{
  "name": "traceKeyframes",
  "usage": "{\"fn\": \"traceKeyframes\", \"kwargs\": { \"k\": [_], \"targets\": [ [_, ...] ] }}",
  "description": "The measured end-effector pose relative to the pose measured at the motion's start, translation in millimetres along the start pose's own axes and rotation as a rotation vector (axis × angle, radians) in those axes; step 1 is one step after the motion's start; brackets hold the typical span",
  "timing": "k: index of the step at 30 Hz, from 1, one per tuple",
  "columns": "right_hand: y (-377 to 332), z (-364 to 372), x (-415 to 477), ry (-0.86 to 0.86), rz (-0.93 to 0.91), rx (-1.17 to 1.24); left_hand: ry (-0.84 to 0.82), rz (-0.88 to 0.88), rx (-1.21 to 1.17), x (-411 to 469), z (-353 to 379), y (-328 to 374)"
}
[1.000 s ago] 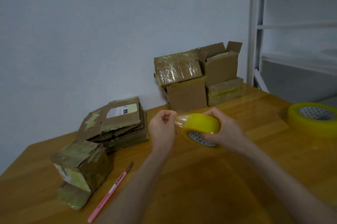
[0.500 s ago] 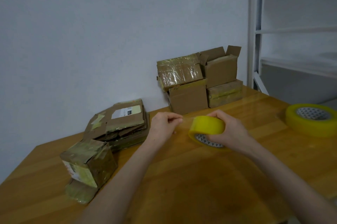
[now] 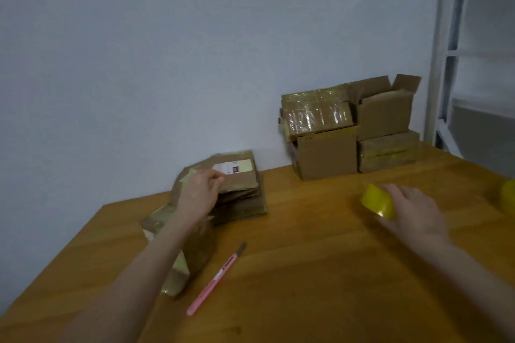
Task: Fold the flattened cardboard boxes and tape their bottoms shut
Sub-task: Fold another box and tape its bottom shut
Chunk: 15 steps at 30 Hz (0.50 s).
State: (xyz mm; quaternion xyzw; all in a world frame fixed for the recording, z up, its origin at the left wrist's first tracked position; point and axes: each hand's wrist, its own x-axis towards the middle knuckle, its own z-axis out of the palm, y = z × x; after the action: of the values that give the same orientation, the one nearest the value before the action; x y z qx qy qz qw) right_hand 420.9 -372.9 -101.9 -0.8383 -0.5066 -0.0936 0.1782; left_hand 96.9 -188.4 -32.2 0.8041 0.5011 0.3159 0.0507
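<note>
Only 1 view covered the scene, a wide-angle camera worn on the person's head. It faced forward and down across the table (image 3: 306,264) toward the wall (image 3: 195,49) behind it. Both forearms entered from the bottom edge, close to the lens. The left hand (image 3: 199,195), gripping the flattened boxes (image 3: 242,183), sat left of centre; the right hand (image 3: 412,211), holding the tape roll (image 3: 376,200), sat right. A shelf frame (image 3: 441,63) closed the right border.
</note>
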Motion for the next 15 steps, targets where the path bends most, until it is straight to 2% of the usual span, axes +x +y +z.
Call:
{"fn": "traceKeyframes", "kwargs": {
  "k": [3, 4, 6, 8, 9, 12, 13, 15],
  "targets": [
    [-29, 16, 4, -0.106, -0.020, -0.187, 0.051, -0.127, 0.055, -1, -26, -61],
    [-48, 16, 5, -0.098, -0.036, -0.152, 0.040, -0.178, 0.081, -2, -34, -81],
    [-101, 12, 3, -0.082, -0.117, 0.133, 0.006, -0.243, 0.118, -3, -42, -115],
    [-169, 8, -8, -0.113, -0.282, 0.448, -0.044, -0.271, 0.112, -4, -45, -134],
    [-206, 7, -19, -0.138, -0.381, 0.520, -0.081, -0.274, 0.106, -3, -44, -140],
    [-295, 27, -42, -0.236, -0.600, 0.580, -0.242, -0.235, 0.145, -11, -35, -150],
    [-315, 38, -46, -0.289, -0.609, 0.557, -0.272, -0.236, 0.150, -16, -32, -152],
    [-340, 58, -47, -0.386, -0.561, 0.484, -0.232, -0.275, 0.139, -30, -31, -152]
  ]
}}
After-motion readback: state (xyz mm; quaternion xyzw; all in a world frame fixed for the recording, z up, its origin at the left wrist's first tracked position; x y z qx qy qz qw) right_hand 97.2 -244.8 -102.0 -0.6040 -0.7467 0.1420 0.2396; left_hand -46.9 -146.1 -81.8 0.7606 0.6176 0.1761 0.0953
